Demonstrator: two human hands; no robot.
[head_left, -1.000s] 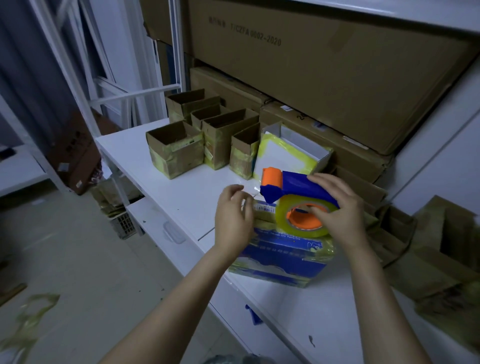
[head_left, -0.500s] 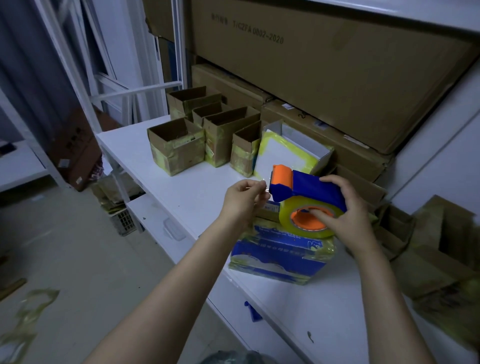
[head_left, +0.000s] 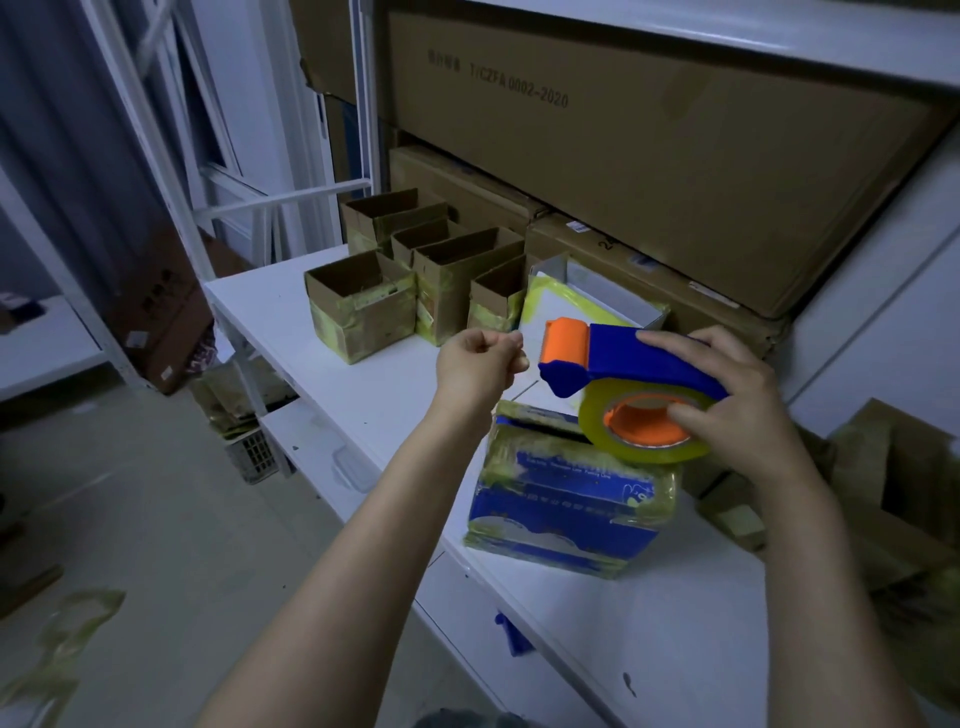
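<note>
Above blue box | right grip holds tape dispenser | left grip pinched — contents unclear | carton — "0002-2020"

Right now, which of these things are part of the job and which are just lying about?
In use: tape dispenser in the right hand, left hand beside it, taped blue box beneath.
Lying about: open cardboard boxes, white box, big cartons.

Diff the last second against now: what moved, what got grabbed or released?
The left hand lifted off the top of the blue box and rose to just beside the front end of the tape dispenser, fingers curled. Whether it pinches tape can't be seen. The right hand kept its grip on the dispenser above the box. The box and the open cartons stayed put.
</note>
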